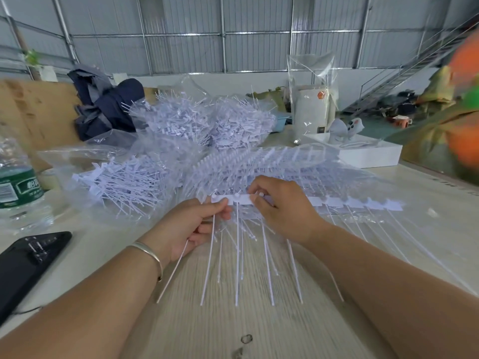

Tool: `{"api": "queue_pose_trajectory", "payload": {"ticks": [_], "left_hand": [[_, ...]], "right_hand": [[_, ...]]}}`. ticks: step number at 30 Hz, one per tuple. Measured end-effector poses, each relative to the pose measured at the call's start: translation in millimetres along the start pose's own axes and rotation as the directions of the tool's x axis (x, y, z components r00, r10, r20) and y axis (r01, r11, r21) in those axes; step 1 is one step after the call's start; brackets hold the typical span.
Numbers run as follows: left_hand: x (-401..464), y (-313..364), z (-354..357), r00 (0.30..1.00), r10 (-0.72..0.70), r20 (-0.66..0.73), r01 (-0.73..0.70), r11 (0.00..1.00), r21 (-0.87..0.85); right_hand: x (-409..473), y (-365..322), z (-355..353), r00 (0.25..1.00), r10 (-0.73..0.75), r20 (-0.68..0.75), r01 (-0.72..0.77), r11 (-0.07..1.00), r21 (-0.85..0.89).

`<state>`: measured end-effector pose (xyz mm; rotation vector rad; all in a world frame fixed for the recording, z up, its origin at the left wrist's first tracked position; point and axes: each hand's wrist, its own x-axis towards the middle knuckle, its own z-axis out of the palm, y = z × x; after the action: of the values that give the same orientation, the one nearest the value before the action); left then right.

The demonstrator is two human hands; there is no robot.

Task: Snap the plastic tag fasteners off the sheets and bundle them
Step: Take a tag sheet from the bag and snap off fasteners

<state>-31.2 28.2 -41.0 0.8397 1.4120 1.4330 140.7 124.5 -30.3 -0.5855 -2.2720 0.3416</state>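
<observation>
At frame centre, above the tabletop (233, 320), the left hand (191, 226) pinches loose tag fasteners (211, 255) while the right hand (282, 211) grips the fastener sheet (337, 203); heaped fasteners (129, 185) lie left of centre.

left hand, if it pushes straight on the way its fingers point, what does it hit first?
Probably the right hand. The left hand points up and right along the fastener strip that both pinch; only a short stretch of strip separates them. Depth is hard to judge.

Single head-worn wide-angle view, facing forward and down, close over table (233, 320); warehouse wall behind.
</observation>
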Motion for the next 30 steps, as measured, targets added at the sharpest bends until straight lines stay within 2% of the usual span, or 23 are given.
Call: {"api": "queue_pose_trajectory", "payload": {"ticks": [5, 9, 16, 20, 30], "left_hand": [[-1, 1, 1, 1.0, -0.025, 0.011, 0.025, 1.0, 0.01], [-1, 0, 0, 1.0, 0.008, -0.02, -0.009, 1.0, -0.03], [-1, 0, -1, 0.999, 0.023, 0.023, -0.023, 1.0, -0.01], [-2, 1, 0, 0.997, 0.023, 0.073, -0.024, 1.0, 0.017], [-5, 2, 5, 0.983, 0.01, 0.183, -0.036, 0.989, 0.141]], "right_hand": [[0, 4, 0, 0.99, 0.137, 0.042, -0.136, 0.991, -0.014], [2, 4, 0, 0.974, 0.213, 0.072, -0.224, 0.956, 0.191], [0, 0, -6, 0.969, 0.203, 0.14, -0.242, 0.886, 0.395], [1, -3, -8, 0.954, 0.242, 0.176, -0.299, 0.802, 0.517], [4, -3, -11, 0.922, 0.348, 0.173, -0.379, 0.711, 0.592]]}}
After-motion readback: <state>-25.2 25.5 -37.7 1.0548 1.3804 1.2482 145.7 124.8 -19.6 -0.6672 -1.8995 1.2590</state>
